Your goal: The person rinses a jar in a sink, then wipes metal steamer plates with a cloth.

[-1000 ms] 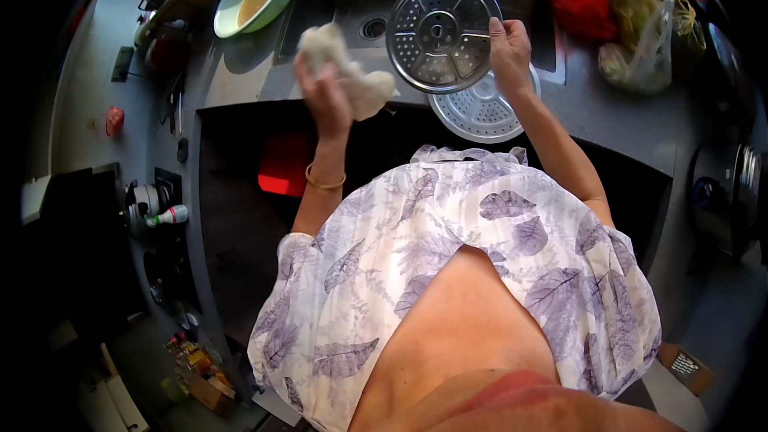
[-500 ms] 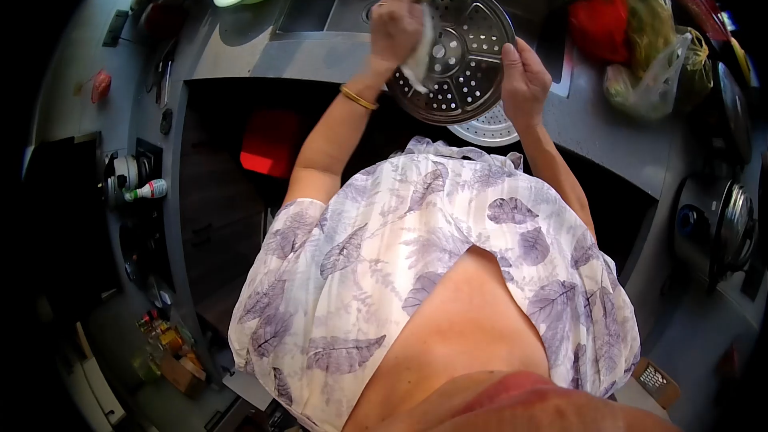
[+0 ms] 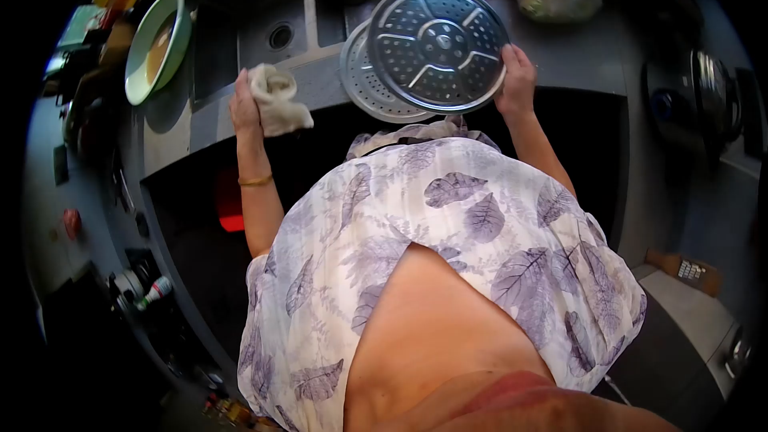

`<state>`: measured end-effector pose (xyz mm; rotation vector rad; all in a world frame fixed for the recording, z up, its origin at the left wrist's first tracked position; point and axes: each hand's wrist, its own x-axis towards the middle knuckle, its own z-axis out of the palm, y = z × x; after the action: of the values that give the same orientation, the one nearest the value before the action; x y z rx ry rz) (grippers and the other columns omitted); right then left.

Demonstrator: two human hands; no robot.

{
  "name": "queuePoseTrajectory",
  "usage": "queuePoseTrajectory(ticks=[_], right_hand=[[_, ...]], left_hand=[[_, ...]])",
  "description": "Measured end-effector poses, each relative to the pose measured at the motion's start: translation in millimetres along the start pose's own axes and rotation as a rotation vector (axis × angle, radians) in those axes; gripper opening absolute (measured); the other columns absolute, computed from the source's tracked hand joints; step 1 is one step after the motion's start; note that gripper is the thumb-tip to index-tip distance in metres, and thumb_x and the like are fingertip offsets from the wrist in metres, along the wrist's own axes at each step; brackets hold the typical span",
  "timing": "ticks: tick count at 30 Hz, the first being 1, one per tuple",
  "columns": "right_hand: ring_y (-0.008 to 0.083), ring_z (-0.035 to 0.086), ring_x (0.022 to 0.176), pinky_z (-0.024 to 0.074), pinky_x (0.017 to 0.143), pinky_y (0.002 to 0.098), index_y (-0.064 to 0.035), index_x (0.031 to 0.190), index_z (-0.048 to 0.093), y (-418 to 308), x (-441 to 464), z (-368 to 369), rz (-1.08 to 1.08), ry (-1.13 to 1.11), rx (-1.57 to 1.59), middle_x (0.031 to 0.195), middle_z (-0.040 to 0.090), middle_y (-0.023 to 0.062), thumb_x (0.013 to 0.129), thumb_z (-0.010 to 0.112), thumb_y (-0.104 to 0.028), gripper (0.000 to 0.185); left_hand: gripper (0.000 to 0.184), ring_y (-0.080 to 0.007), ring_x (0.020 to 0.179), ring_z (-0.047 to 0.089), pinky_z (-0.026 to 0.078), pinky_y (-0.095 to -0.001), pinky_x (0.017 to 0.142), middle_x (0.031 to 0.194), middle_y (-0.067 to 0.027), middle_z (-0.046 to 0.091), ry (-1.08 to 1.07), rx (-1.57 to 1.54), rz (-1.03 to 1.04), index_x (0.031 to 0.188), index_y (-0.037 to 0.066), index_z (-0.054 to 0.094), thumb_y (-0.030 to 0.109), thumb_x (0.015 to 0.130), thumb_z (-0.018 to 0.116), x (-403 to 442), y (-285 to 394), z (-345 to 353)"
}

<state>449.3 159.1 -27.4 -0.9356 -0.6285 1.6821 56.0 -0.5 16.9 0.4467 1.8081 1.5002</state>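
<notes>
left hand (image 3: pixel 245 108), closed round white cloth (image 3: pixel 278 101), is no longer over the perforated plate (image 3: pixel 438 52), so wiping contact is off, while right hand (image 3: pixel 518 82) pinches that plate's rim above a second plate (image 3: pixel 362 80) at surface (image 3: pixel 584 60) edge

A grey counter (image 3: pixel 580 56) runs across the kitchen, a metal sink (image 3: pixel 254 42) with a round drain (image 3: pixel 280 35) let into it. Beneath its front edge lies a deep, dark hollow (image 3: pixel 188 228). Pale floor tiles (image 3: pixel 692 320) — thin joints between them — show at lower right. The light is dim and bluish — brighter on the counter beside the sink, black toward the outer edges.
</notes>
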Motion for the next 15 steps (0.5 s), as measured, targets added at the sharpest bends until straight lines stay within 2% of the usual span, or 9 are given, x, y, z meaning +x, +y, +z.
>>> queuePoseTrajectory(ticks=[3, 4, 5, 7, 9, 11, 13, 15], right_hand=[[0.0139, 0.059, 0.078, 0.0496, 0.071, 0.0259, 0.0007, 0.1, 0.055, 1, -8, -55, -0.009, 0.284, 0.047, 0.089, 0.06, 0.0056, 0.091, 0.05, -0.011, 0.016], [0.0141, 0.059, 0.078, 0.0499, 0.071, 0.026, 0.0, 0.099, 0.055, 1, -10, -74, -0.053, 0.336, 0.019, 0.089, 0.06, 0.0055, 0.09, 0.05, -0.011, 0.015], [0.0142, 0.059, 0.077, 0.0503, 0.07, 0.0262, -0.0007, 0.098, 0.055, 1, -12, -94, -0.093, 0.387, -0.008, 0.088, 0.06, 0.0054, 0.09, 0.05, -0.011, 0.013], [0.0142, 0.059, 0.076, 0.0507, 0.069, 0.0263, -0.0015, 0.096, 0.056, 0, -13, -126, -0.149, 0.49, -0.033, 0.086, 0.06, 0.0052, 0.09, 0.05, -0.011, 0.012], [0.0149, 0.059, 0.076, 0.0513, 0.069, 0.0275, -0.0002, 0.099, 0.054, -2, -14, -138, -0.2, 0.545, -0.076, 0.087, 0.059, 0.0062, 0.091, 0.048, -0.012, 0.015], [0.0157, 0.059, 0.078, 0.0514, 0.071, 0.0281, 0.0012, 0.101, 0.053, -1, -9, -144, -0.199, 0.562, -0.11, 0.089, 0.059, 0.0076, 0.092, 0.047, -0.013, 0.018], [0.0167, 0.059, 0.081, 0.0513, 0.072, 0.0288, 0.0026, 0.103, 0.052, 2, -4, -145, -0.177, 0.593, -0.162, 0.093, 0.059, 0.0091, 0.094, 0.045, -0.016, 0.022], [0.0168, 0.059, 0.082, 0.0512, 0.072, 0.0296, 0.0017, 0.104, 0.052, 12, 5, -153, -0.191, 0.546, -0.163, 0.094, 0.059, 0.009, 0.093, 0.047, -0.017, 0.023]], left_hand=[[0.035, -0.0185, 0.077, 0.062, 0.051, -0.0308, 0.068, 0.087, -0.0098, 0.064, -0.307, -0.247, -0.335, 0.093, -0.001, 0.064, 0.032, 0.087, 0.055, 6, -56, -19], [0.033, -0.017, 0.076, 0.061, 0.05, -0.0292, 0.066, 0.088, -0.0091, 0.064, -0.296, -0.105, -0.323, 0.096, -0.001, 0.064, 0.029, 0.086, 0.057, 8, -80, -25], [0.026, -0.0157, 0.077, 0.06, 0.05, -0.0272, 0.067, 0.088, -0.0078, 0.064, -0.375, 0.049, -0.293, 0.098, -0.002, 0.064, 0.021, 0.086, 0.058, -7, -73, -16], [0.026, -0.0147, 0.077, 0.06, 0.049, -0.0253, 0.069, 0.089, -0.0068, 0.064, -0.463, 0.225, -0.371, 0.103, -0.002, 0.063, 0.018, 0.086, 0.059, -37, -45, 23], [0.028, -0.0141, 0.077, 0.06, 0.05, -0.0245, 0.069, 0.09, -0.0068, 0.064, -0.444, 0.22, -0.493, 0.106, -0.003, 0.061, 0.018, 0.087, 0.059, -38, -59, 38], [0.03, -0.0125, 0.072, 0.059, 0.05, -0.0239, 0.065, 0.086, -0.0056, 0.064, -0.502, 0.039, -0.601, 0.098, -0.002, 0.062, 0.027, 0.089, 0.057, -38, -70, 47], [0.031, -0.0108, 0.067, 0.058, 0.05, -0.0236, 0.061, 0.082, -0.004, 0.063, -0.668, -0.098, -0.743, 0.094, 0.001, 0.062, 0.031, 0.089, 0.056, -33, -83, 49], [0.03, -0.0097, 0.065, 0.058, 0.049, -0.0233, 0.057, 0.079, -0.0033, 0.062, -0.689, -0.309, -0.817, 0.091, 0.003, 0.062, 0.032, 0.09, 0.054, -41, -83, 68]])
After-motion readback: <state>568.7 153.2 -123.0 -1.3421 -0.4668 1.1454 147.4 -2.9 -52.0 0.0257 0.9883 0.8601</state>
